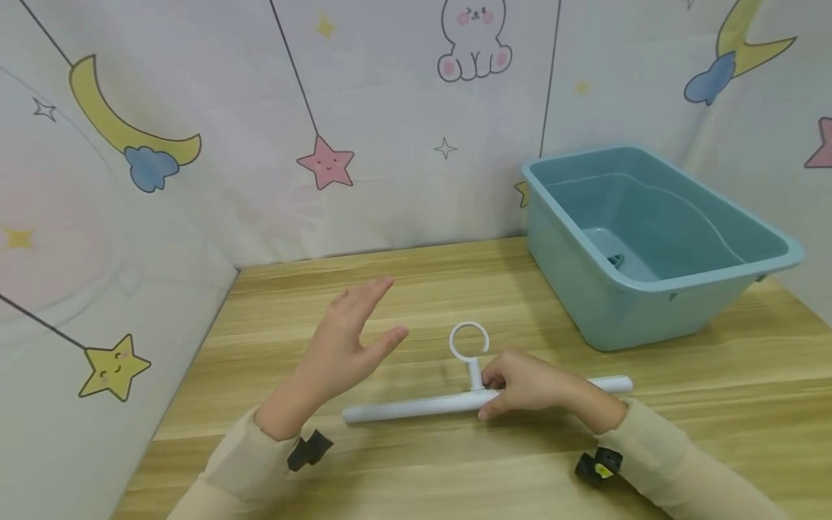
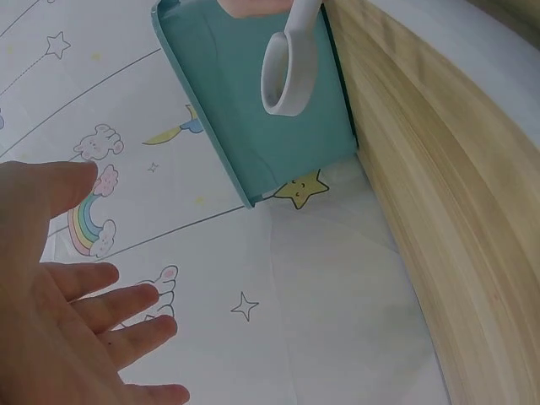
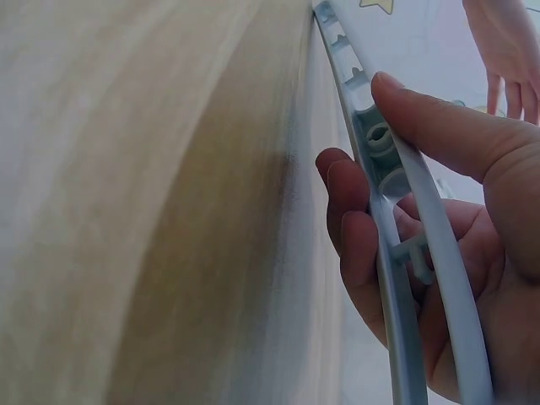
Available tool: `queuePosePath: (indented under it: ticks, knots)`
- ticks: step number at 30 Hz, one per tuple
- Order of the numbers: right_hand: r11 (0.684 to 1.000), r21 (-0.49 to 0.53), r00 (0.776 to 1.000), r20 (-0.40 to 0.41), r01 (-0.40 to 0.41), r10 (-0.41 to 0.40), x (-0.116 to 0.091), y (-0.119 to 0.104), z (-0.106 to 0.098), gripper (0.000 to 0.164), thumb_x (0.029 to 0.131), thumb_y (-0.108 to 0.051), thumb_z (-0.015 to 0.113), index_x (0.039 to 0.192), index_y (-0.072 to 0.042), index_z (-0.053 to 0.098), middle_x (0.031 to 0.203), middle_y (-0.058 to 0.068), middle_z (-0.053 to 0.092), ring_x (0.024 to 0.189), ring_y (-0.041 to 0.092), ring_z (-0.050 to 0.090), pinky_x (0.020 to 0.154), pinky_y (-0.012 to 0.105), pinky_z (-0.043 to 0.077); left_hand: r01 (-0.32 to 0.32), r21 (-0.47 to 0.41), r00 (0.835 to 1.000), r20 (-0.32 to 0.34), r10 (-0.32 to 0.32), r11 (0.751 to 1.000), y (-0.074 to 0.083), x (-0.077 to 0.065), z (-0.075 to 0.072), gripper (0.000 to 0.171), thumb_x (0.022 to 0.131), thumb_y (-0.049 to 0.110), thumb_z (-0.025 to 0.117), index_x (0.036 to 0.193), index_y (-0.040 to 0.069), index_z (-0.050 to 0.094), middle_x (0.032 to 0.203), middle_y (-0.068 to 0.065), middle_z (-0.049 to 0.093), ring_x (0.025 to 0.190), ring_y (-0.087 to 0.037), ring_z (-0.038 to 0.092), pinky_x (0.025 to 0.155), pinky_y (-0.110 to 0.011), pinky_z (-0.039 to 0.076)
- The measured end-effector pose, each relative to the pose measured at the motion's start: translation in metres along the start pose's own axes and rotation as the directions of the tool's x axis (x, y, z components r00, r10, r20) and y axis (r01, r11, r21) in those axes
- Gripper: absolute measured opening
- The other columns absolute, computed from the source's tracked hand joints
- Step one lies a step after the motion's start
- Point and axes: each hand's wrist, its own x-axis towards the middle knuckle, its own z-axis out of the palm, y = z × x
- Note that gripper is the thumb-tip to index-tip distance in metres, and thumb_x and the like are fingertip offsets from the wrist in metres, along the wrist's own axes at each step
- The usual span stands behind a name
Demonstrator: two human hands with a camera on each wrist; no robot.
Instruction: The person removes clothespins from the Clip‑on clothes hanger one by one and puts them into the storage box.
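Observation:
A white plastic hanger (image 1: 416, 409) with a straight bar and a round open hook (image 1: 453, 345) is in front of me, low over the table. My right hand (image 1: 536, 383) grips its bar just right of the hook's stem, thumb on the near side. From the right wrist view, the hanger's underside (image 3: 443, 278) is hollow with cross ribs, and the fingers curl round it. My left hand (image 1: 341, 350) is raised beyond the bar's left end, thumb and fingers spread, holding nothing. The left wrist view shows its fingers (image 2: 126, 312) apart from the hook.
A deep blue-green plastic tub (image 1: 572, 289) stands at the back right of the wooden table (image 1: 292, 310), with a small dark fitting (image 1: 615, 260) at its bottom. Cloth walls (image 1: 390, 209) printed with stars and moons border the table behind and at the left.

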Motion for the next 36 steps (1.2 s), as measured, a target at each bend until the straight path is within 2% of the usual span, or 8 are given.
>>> queuePosePath:
  ticks: [5, 9, 13, 16, 20, 29, 36]
  knots:
    - [0.999, -0.048, 1.0, -0.03, 0.004, -0.006, 0.0, 0.0, 0.003, 0.022, 0.075, -0.023, 0.082, 0.07, -0.012, 0.064, 0.059, -0.012, 0.053, 0.053, 0.001, 0.042, 0.048, 0.019, 0.036, 0.09, 0.106, 0.987, 0.124, -0.103, 0.99, 0.0, -0.002, -0.002, 0.068, 0.092, 0.038, 0.064, 0.146, 0.005, 0.039, 0.148, -0.013, 0.043, 0.138, -0.03, 0.036, 0.111, -0.064, 0.016]
    - [0.996, -0.092, 0.998, -0.055, 0.01, -0.015, -0.001, -0.002, 0.004, 0.026, 0.075, -0.024, 0.081, 0.065, -0.013, 0.06, 0.056, -0.013, 0.047, 0.052, 0.0, 0.038, 0.048, 0.018, 0.032, 0.124, 0.189, 0.964, 0.211, -0.164, 0.974, -0.001, -0.004, -0.003, 0.072, 0.095, 0.046, 0.056, 0.15, 0.006, 0.032, 0.154, -0.011, 0.034, 0.143, -0.03, 0.027, 0.11, -0.067, 0.01]
    - [0.991, -0.134, 0.997, -0.067, 0.019, -0.028, 0.0, -0.002, 0.005, 0.028, 0.075, -0.025, 0.082, 0.063, -0.014, 0.058, 0.056, -0.014, 0.043, 0.052, 0.0, 0.036, 0.048, 0.018, 0.03, 0.153, 0.23, 0.939, 0.27, -0.214, 0.961, -0.001, -0.006, -0.004, 0.076, 0.096, 0.054, 0.05, 0.153, 0.01, 0.024, 0.158, -0.01, 0.024, 0.146, -0.03, 0.018, 0.11, -0.067, 0.005]
    - [0.987, -0.159, 0.997, -0.074, 0.023, -0.035, 0.0, -0.002, 0.005, 0.03, 0.075, -0.026, 0.082, 0.063, -0.014, 0.057, 0.056, -0.014, 0.04, 0.052, 0.0, 0.034, 0.048, 0.018, 0.029, 0.159, 0.246, 0.929, 0.292, -0.229, 0.956, -0.001, -0.007, -0.004, 0.078, 0.096, 0.057, 0.047, 0.154, 0.012, 0.022, 0.16, -0.008, 0.019, 0.147, -0.03, 0.014, 0.11, -0.068, 0.003]
    - [0.98, -0.198, 0.996, -0.081, 0.028, -0.044, 0.0, -0.001, 0.005, 0.031, 0.076, -0.028, 0.082, 0.063, -0.014, 0.057, 0.057, -0.013, 0.038, 0.054, 0.002, 0.033, 0.049, 0.019, 0.028, 0.151, 0.257, 0.925, 0.304, -0.228, 0.955, -0.001, -0.009, -0.003, 0.079, 0.095, 0.058, 0.046, 0.155, 0.014, 0.02, 0.161, -0.007, 0.015, 0.147, -0.03, 0.012, 0.11, -0.068, 0.002]
    - [0.966, -0.26, 0.993, -0.11, 0.007, -0.037, 0.0, 0.001, 0.005, 0.023, 0.076, -0.03, 0.081, 0.074, -0.012, 0.066, 0.071, -0.007, 0.049, 0.066, 0.007, 0.04, 0.058, 0.022, 0.036, 0.151, 0.262, 0.917, 0.322, -0.234, 0.953, 0.001, -0.009, -0.003, 0.08, 0.095, 0.06, 0.045, 0.155, 0.015, 0.017, 0.161, -0.007, 0.012, 0.148, -0.03, 0.011, 0.11, -0.068, 0.0]
    - [0.966, -0.259, 0.993, -0.11, 0.009, -0.039, 0.001, 0.001, 0.006, 0.031, 0.078, -0.026, 0.08, 0.063, -0.014, 0.056, 0.067, -0.004, 0.044, 0.064, 0.007, 0.036, 0.057, 0.021, 0.032, 0.153, 0.267, 0.91, 0.336, -0.241, 0.952, 0.001, -0.011, -0.003, 0.08, 0.095, 0.06, 0.045, 0.156, 0.017, 0.015, 0.161, -0.007, 0.013, 0.148, -0.03, 0.01, 0.11, -0.068, -0.001]
